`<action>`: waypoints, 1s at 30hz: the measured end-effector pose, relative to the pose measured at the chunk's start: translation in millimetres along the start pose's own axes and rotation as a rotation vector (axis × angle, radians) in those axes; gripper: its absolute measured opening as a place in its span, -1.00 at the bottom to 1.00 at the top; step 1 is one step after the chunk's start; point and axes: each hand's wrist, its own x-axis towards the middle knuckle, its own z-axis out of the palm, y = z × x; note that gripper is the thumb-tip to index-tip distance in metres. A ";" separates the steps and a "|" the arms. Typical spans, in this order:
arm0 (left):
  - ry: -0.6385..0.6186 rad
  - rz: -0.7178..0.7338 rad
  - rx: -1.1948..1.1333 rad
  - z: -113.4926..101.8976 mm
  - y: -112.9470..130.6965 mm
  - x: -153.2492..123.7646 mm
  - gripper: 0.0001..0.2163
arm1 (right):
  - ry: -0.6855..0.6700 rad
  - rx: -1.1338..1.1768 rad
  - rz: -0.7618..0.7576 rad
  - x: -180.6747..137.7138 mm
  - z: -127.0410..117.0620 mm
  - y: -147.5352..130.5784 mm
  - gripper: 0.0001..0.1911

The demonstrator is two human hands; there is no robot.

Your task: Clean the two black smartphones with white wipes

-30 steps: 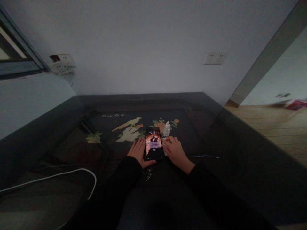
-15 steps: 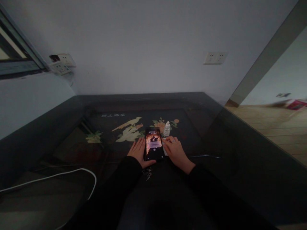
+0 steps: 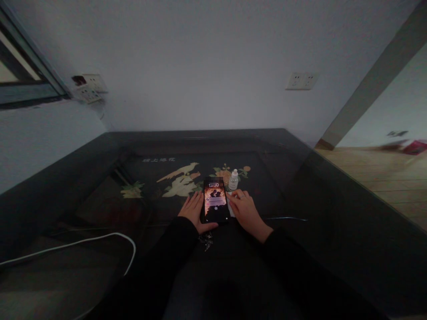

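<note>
A lit phone [image 3: 215, 201] lies screen up on the dark glass-topped table [image 3: 300, 186]. My left hand [image 3: 192, 210] rests flat against the phone's left edge, fingers stretched out and thumb along its lower end. On the other side, my right hand [image 3: 246, 210] sits with bent fingers, its tips pressing a small white piece [image 3: 231, 210] next to the phone's right edge. Just beyond the right fingertips stands a small white bottle [image 3: 234, 179]. Both arms wear black sleeves.
A bunch of keys [image 3: 206, 240] lies near my left wrist. A white cable [image 3: 100, 238] loops across the table's left front, and a thin cable [image 3: 287, 218] runs off to the right. Wall sockets [image 3: 302, 81] sit behind. Wooden floor [image 3: 376, 178] opens on the right.
Both hands and the phone have stayed nearly still; my right fingertips curled in slightly. The view has shifted a little to the left.
</note>
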 end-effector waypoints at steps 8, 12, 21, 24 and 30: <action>-0.046 -0.046 0.023 -8.8 7.3 -0.5 0.04 | -0.006 -0.006 -0.007 2.0 2.0 2.1 -0.66; -0.014 -0.046 -0.019 -7.0 7.2 0.2 0.04 | 0.000 -0.007 -0.010 0.2 -0.7 -0.2 -0.68; 0.288 -0.206 -0.291 8.4 -0.9 12.2 -0.47 | 0.028 -0.012 -0.017 -6.5 -10.1 -9.5 -0.77; 0.330 -0.264 -0.420 7.1 4.2 17.0 -0.57 | 0.042 -0.027 -0.018 -7.8 -9.5 -11.0 -0.77; 0.343 -0.369 -0.843 3.0 15.6 18.7 -0.49 | 0.047 -0.014 -0.035 -9.5 -10.8 -12.7 -0.77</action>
